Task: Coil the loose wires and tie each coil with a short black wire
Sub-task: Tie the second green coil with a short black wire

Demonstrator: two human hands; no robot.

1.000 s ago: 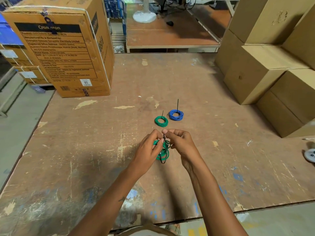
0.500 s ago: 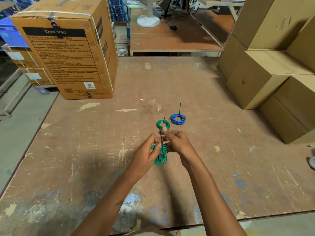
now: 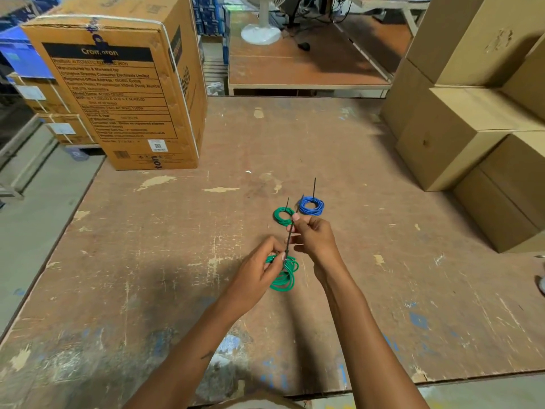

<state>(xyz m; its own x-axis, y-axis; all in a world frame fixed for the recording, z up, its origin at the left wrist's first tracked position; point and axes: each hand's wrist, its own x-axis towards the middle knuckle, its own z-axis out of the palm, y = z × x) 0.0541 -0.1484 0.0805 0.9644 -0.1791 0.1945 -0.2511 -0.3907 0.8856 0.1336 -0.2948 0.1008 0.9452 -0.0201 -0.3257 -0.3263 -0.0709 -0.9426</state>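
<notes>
My left hand (image 3: 259, 273) is pinching the green coil (image 3: 284, 274) right where the short black wire (image 3: 289, 240) wraps it, just below the middle of the frame, while my right hand (image 3: 314, 237) has its fingers curled around the upper end of that black wire, pulling it up and away at a slant. Just above my right hand, two tied coils sit on the scuffed wooden table (image 3: 147, 261): a smaller green one (image 3: 283, 216) and a blue one (image 3: 311, 206) beside it, each with a black tail sticking up. There's a big printed cardboard box (image 3: 118, 93) in the upper left and plain brown boxes (image 3: 472, 113) stacked along the right edge.
</notes>
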